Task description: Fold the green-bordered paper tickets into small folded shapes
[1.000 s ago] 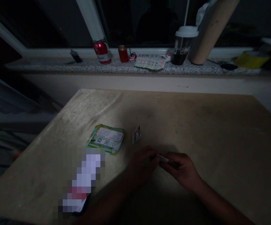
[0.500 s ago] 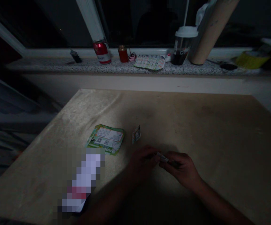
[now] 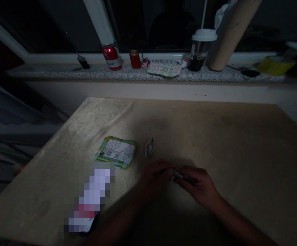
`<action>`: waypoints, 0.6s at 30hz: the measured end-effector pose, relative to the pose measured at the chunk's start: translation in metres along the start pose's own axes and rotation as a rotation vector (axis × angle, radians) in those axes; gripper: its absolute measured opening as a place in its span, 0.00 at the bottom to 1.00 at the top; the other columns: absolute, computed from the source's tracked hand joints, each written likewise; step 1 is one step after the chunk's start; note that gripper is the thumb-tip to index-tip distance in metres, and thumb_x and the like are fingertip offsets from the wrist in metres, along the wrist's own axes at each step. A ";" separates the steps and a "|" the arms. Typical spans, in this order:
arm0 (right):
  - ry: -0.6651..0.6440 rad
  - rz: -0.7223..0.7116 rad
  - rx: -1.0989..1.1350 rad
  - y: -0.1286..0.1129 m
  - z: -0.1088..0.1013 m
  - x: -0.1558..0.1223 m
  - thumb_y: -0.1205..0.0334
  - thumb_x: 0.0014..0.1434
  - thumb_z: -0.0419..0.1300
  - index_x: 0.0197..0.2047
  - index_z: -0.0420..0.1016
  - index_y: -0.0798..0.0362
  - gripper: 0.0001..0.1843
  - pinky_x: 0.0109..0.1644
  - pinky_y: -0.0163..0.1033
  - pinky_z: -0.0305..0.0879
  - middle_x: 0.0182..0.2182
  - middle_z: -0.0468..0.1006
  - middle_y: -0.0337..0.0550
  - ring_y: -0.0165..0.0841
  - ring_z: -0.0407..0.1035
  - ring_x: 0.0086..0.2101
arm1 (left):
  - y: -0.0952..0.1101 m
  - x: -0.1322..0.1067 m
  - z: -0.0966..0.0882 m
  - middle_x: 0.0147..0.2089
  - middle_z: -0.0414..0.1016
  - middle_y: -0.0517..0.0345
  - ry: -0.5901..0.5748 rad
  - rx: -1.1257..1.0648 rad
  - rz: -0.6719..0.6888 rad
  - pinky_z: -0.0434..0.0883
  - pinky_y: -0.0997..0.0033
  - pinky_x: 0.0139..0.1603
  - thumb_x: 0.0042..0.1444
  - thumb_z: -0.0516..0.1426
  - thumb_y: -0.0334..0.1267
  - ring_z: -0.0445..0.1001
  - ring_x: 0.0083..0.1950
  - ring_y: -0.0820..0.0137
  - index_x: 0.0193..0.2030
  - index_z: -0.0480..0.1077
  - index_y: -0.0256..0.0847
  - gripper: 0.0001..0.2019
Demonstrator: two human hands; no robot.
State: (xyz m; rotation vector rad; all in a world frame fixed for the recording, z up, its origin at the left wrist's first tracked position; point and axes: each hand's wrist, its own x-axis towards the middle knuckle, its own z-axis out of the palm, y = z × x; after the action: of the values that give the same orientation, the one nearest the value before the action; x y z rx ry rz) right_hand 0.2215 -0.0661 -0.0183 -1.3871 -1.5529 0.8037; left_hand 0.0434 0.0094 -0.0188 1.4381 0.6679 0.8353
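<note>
My left hand [image 3: 156,176] and my right hand [image 3: 198,181] meet above the near middle of the table. Their closed fingertips pinch a small, pale, paper-like piece [image 3: 178,174] from both sides. Most of it is covered by fingers, and the dim light hides its exact kind. Just beyond my left hand, a small printed card [image 3: 150,147], bent or folded, stands partly up on the table. To its left lies a flat green printed packet [image 3: 117,152] with text and square codes.
On the table [image 3: 228,136], a pixelated, bright phone-like object [image 3: 93,198] lies near my left forearm. The windowsill holds a red can [image 3: 112,57], a red jar [image 3: 134,59], a printed sheet [image 3: 165,67], a lidded cup [image 3: 199,51], a cardboard tube [image 3: 230,37] and yellow tape [image 3: 276,65].
The pale piece between my fingertips shows less of its face and looks narrower. My fingers have shifted slightly around it. The packet and the card have stayed where they were.
</note>
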 end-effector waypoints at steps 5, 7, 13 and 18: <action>0.011 -0.004 0.006 0.000 0.000 0.000 0.58 0.63 0.64 0.30 0.77 0.53 0.11 0.26 0.34 0.60 0.23 0.70 0.37 0.29 0.64 0.24 | -0.002 -0.001 0.000 0.37 0.77 0.52 0.009 -0.044 0.032 0.72 0.73 0.33 0.62 0.62 0.42 0.74 0.34 0.70 0.41 0.82 0.40 0.10; 0.015 -0.004 0.006 0.001 0.000 0.000 0.59 0.63 0.64 0.30 0.77 0.53 0.11 0.26 0.34 0.60 0.23 0.69 0.37 0.29 0.64 0.24 | -0.002 -0.001 0.000 0.38 0.78 0.51 0.017 -0.052 0.033 0.72 0.73 0.34 0.62 0.62 0.41 0.75 0.36 0.70 0.42 0.82 0.40 0.09; 0.010 -0.003 0.002 0.001 0.000 0.000 0.58 0.64 0.63 0.32 0.79 0.54 0.11 0.27 0.34 0.59 0.23 0.71 0.38 0.29 0.65 0.24 | -0.002 0.000 0.000 0.37 0.78 0.52 0.015 -0.035 0.027 0.72 0.74 0.35 0.62 0.62 0.40 0.76 0.35 0.70 0.42 0.82 0.39 0.09; 0.009 0.019 -0.003 0.001 0.001 0.000 0.58 0.63 0.63 0.33 0.81 0.54 0.11 0.26 0.34 0.57 0.22 0.72 0.38 0.28 0.63 0.22 | -0.004 0.000 0.000 0.34 0.77 0.53 0.028 -0.009 0.018 0.70 0.75 0.32 0.62 0.61 0.41 0.74 0.32 0.72 0.42 0.82 0.38 0.10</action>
State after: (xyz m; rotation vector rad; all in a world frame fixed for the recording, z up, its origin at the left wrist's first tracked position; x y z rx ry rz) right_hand 0.2211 -0.0660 -0.0201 -1.4080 -1.5364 0.8055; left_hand 0.0439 0.0091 -0.0231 1.4284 0.6733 0.8727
